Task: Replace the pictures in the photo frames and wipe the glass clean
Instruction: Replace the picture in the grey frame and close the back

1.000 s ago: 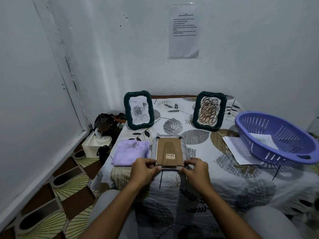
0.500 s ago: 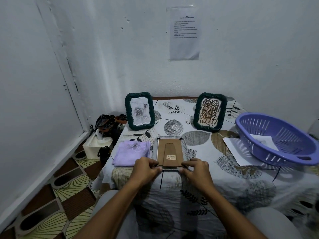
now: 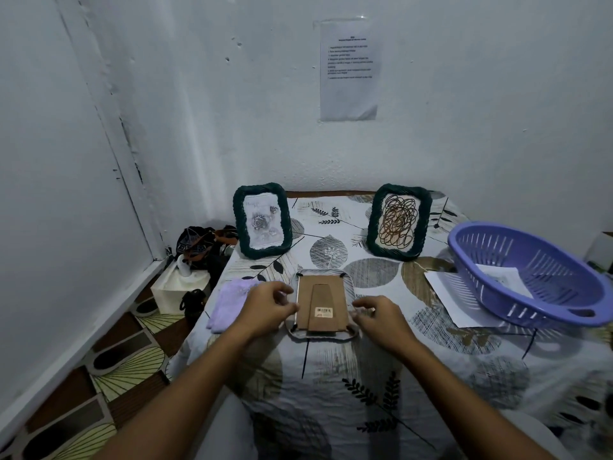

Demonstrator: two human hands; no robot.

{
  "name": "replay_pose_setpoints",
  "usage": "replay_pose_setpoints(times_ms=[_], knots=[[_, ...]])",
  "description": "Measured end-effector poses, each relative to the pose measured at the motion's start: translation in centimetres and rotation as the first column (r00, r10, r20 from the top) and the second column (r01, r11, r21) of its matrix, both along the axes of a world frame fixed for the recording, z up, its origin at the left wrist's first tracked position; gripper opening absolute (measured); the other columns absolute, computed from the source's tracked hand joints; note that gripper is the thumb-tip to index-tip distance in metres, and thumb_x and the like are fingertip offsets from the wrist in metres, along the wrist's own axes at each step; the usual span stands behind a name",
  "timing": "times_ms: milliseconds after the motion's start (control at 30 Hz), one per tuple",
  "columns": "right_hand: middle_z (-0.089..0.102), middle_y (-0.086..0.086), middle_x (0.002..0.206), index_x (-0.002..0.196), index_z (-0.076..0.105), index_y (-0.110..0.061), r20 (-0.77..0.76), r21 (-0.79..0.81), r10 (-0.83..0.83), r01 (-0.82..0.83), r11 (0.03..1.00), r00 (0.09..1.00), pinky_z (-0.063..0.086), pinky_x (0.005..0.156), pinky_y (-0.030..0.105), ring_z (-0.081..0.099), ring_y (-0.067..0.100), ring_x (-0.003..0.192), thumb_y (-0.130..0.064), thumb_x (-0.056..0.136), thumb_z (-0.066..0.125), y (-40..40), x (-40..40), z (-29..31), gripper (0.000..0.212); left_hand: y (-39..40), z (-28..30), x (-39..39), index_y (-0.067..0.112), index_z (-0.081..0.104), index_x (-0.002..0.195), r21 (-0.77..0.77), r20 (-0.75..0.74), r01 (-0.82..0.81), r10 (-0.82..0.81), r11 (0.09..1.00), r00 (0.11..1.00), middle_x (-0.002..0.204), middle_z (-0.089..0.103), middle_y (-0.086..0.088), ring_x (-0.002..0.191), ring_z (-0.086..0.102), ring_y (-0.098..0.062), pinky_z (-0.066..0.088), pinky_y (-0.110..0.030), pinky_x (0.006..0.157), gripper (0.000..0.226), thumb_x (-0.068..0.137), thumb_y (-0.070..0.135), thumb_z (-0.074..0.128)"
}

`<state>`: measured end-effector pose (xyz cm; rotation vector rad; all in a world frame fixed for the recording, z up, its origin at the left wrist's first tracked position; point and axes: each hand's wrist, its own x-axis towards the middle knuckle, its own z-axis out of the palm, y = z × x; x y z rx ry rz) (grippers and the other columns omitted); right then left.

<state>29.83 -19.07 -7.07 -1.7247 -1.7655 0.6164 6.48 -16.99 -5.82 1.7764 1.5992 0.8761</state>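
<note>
A photo frame (image 3: 321, 305) lies face down near the front edge of the surface (image 3: 381, 370), its brown cardboard backing and folded stand turned up, a small barcode sticker low on the backing; the left hand (image 3: 265, 308) sits at the frame's left side with fingers curled, fingertips at the edge of the backing; the right hand (image 3: 381, 318) sits at the right side the same way; whether either truly pinches the backing I cannot tell. A lilac cloth (image 3: 229, 303) lies just left of the frame, partly under the left hand. Two green woven frames stand upright toward the back edge: one with a pale rose picture (image 3: 262, 220) at the back-left, one with a brown scribble picture (image 3: 399, 222) further right. A purple basket (image 3: 530, 277) rests at the right edge on a white sheet (image 3: 454, 300), another paper inside it.
</note>
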Motion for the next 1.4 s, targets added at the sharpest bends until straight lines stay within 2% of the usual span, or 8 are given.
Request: replay_pose_setpoints(times_ms=[167, 267, 367, 533, 800, 900, 1200, 1400], knots=[[0.06, 0.011, 0.13, 0.127, 0.059, -0.003, -0.025, -0.075, 0.043, -0.045, 0.996, 0.999, 0.042, 0.093, 0.025, 0.056, 0.021, 0.118, -0.013, 0.091, 0.061, 2.8, -0.1, 1.1, 0.037, 2.3, 0.5, 1.6, 0.008, 0.059, 0.123, -0.088, 0.131, -0.024, 0.035, 0.996, 0.991, 0.092, 0.069, -0.016, 0.083, 0.064, -0.028, 0.052, -0.042, 0.079, 0.033, 0.091, 0.015, 0.058], [0.068, 0.022, 0.108, 0.103, 0.069, 0.005, 0.0, -0.114, 0.047, -0.047, 0.992, 0.999, 0.05, 0.085, 0.035, 0.064, 0.028, 0.099, -0.007, 0.087, 0.057, 3.9, -0.3, 0.9, 0.023, 3.2, 0.6, 2.3, 0.013, 0.059, 0.113, -0.15, 0.156, -0.055, 0.079, 0.987, 0.985, 0.112, 0.065, -0.022, 0.106, 0.061, -0.035, 0.049, -0.044, 0.09, 0.021, 0.094, 0.018, 0.049], [0.07, 0.02, 0.084, 0.08, 0.073, 0.002, 0.029, -0.138, 0.07, -0.066, 0.988, 0.997, 0.054, 0.072, 0.039, 0.064, 0.023, 0.076, -0.004, 0.082, 0.055, 4.6, -0.5, 0.6, 0.018, 3.6, 1.0, 2.7, 0.014, 0.055, 0.102, -0.19, 0.182, -0.059, 0.095, 0.98, 0.979, 0.096, 0.063, -0.014, 0.089, 0.06, -0.029, 0.052, -0.042, 0.078, 0.016, 0.098, 0.019, 0.04], [0.074, 0.006, 0.09, 0.092, 0.077, -0.01, 0.031, -0.138, 0.085, -0.08, 0.987, 0.996, 0.057, 0.077, 0.037, 0.067, 0.019, 0.083, -0.003, 0.081, 0.053, 4.8, -0.8, 0.5, 0.027, 3.8, 1.1, 2.9, 0.007, 0.054, 0.102, -0.266, 0.265, -0.048, 0.121, 0.963, 0.957, 0.08, 0.058, -0.015, 0.068, 0.053, -0.023, 0.042, -0.03, 0.055, 0.022, 0.101, 0.018, 0.035], [0.072, 0.007, 0.105, 0.106, 0.073, -0.012, 0.035, -0.13, 0.057, -0.052, 0.99, 0.998, 0.054, 0.082, 0.034, 0.066, 0.018, 0.092, -0.009, 0.085, 0.054, 5.0, -0.8, -0.1, 0.028, 3.9, 0.9, 2.8, 0.007, 0.06, 0.101, -0.229, 0.168, -0.023, 0.063, 0.973, 0.984, 0.085, 0.064, -0.011, 0.078, 0.061, -0.024, 0.049, -0.035, 0.071, 0.02, 0.095, 0.02, 0.046], [0.066, 0.015, 0.11, 0.112, 0.064, -0.003, 0.019, -0.104, -0.103, 0.104, 0.989, 0.995, 0.051, 0.087, 0.038, 0.061, 0.029, 0.101, -0.007, 0.088, 0.055, 5.2, -0.7, 0.2, 0.026, 3.4, 0.8, 2.9, 0.011, 0.061, 0.108, -0.142, 0.04, -0.068, 0.074, 0.988, 0.996, 0.097, 0.064, -0.004, 0.087, 0.059, -0.016, 0.043, -0.021, 0.062, 0.018, 0.093, 0.019, 0.053], [0.069, 0.021, 0.076, 0.074, 0.071, 0.003, -0.302, -0.298, -0.31, 0.219, 0.929, 0.902, 0.059, 0.066, 0.045, 0.067, 0.033, 0.069, 0.002, 0.076, 0.064, 6.0, -0.3, 1.2, 0.007, 3.3, 0.6, 3.7, 0.014, 0.064, 0.095, -0.088, 0.002, -0.047, 0.048, 0.995, 0.999, 0.087, 0.066, -0.002, 0.079, 0.061, -0.013, 0.047, -0.023, 0.066, 0.009, 0.089, 0.015, 0.058], [0.069, 0.005, 0.067, 0.063, 0.07, -0.012, -0.458, 0.023, -0.237, 0.278, 0.96, 0.857, 0.059, 0.067, 0.044, 0.067, 0.023, 0.068, -0.004, 0.071, 0.072, 4.6, -0.6, 5.3, 0.011, 3.6, 4.1, 7.2, 0.015, 0.065, 0.079, -0.168, 0.346, -0.032, 0.09, 0.985, 0.934, 0.071, 0.06, 0.0, 0.069, 0.056, -0.018, 0.05, -0.033, 0.066, 0.011, 0.089, 0.02, 0.063]])
